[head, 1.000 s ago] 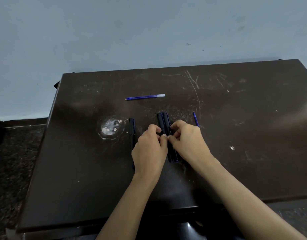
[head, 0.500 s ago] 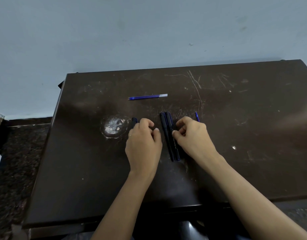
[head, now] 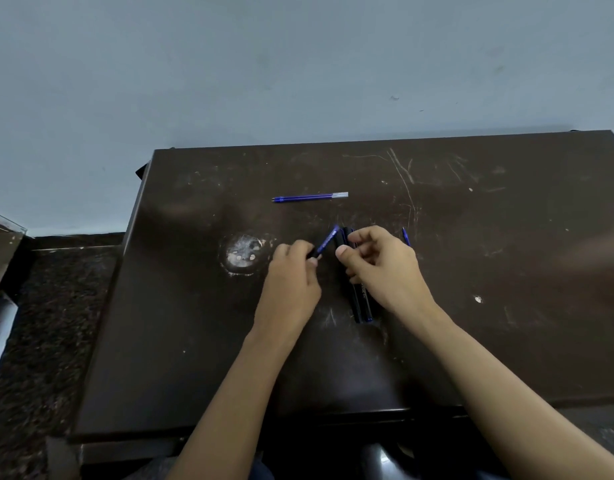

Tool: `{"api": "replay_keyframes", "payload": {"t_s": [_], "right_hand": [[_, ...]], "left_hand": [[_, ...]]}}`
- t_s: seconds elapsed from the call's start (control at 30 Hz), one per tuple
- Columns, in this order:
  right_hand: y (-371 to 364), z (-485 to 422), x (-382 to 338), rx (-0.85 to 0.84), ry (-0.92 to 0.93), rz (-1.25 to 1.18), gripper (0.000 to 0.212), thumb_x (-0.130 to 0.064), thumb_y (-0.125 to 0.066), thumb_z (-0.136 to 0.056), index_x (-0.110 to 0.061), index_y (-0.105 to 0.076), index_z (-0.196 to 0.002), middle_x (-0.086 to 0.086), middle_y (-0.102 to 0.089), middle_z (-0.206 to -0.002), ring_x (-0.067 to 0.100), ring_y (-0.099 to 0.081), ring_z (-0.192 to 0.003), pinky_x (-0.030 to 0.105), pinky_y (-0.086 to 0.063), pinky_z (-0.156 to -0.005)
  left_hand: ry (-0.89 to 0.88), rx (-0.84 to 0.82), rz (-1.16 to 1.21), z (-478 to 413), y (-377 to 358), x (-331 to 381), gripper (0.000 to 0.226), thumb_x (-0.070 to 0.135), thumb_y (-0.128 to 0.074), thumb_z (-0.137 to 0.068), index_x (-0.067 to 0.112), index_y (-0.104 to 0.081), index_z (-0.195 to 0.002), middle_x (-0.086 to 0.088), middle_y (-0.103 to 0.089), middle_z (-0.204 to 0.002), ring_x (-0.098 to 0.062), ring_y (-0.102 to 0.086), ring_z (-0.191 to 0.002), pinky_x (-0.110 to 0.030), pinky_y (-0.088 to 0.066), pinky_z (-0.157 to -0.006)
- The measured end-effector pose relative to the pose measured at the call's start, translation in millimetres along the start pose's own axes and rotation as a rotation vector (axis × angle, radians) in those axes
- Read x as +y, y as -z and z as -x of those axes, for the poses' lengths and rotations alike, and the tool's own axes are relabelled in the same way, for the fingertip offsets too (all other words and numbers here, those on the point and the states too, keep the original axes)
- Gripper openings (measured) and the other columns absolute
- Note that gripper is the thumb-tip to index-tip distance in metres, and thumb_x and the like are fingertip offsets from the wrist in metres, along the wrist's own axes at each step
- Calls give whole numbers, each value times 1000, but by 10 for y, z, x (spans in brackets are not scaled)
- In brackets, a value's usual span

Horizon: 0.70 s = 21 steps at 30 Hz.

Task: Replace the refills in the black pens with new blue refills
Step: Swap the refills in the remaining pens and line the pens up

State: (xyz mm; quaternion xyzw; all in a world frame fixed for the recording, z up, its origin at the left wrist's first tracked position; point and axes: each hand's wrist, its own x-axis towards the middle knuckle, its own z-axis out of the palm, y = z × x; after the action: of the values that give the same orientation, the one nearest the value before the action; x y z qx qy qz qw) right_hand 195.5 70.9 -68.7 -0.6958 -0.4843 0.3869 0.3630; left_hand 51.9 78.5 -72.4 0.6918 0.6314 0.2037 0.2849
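The left hand [head: 291,282] is closed around one pen [head: 328,241], pinching its lower end between thumb and fingertips so the pen tilts up and to the right, its blue end raised off the table, likely so the other hand can reach it. The right hand [head: 385,268] is half open, fingers curled loosely and thumb out toward that pen; it grips nothing, hovering over the far ends of the black pens [head: 359,303], which lie side by side on the table, probably grouped to keep them apart from the spares. Just right of that hand, a short blue piece [head: 406,236] pokes out, mostly hidden. Farther back, well apart, blue refills [head: 310,197] lie crosswise, within reach. All rests on a scratched dark table [head: 506,271] with a worn pale patch [head: 245,252] left of the hands.
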Motion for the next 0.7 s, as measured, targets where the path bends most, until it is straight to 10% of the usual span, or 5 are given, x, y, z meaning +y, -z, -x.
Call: {"api": "replay_keyframes", "payload": {"t_s": [0.33,0.7], "right_hand": [[65,4,-142,-163,49,-399,6,-6,-63,-87,0,-66,-88,6,-58,-67,3,-54,-58,16,-48,-57],[117,-33,-156,-208,83,-416,5,-5,-63,-86,-7,-67,-83,7,-63,-76,3,-54,-60,17,-48,-60]], "left_hand": [[-234,-8,172,26,-26,2,23,35,-47,-96,38,-45,-73,12,-41,-52,-5,-43,-49,-21,-32,-52],[-209,-24,121,12,13,-28,21,53,-42,-92,36,-56,-91,7,-59,-64,-8,-56,-58,-29,-44,-52]]}}
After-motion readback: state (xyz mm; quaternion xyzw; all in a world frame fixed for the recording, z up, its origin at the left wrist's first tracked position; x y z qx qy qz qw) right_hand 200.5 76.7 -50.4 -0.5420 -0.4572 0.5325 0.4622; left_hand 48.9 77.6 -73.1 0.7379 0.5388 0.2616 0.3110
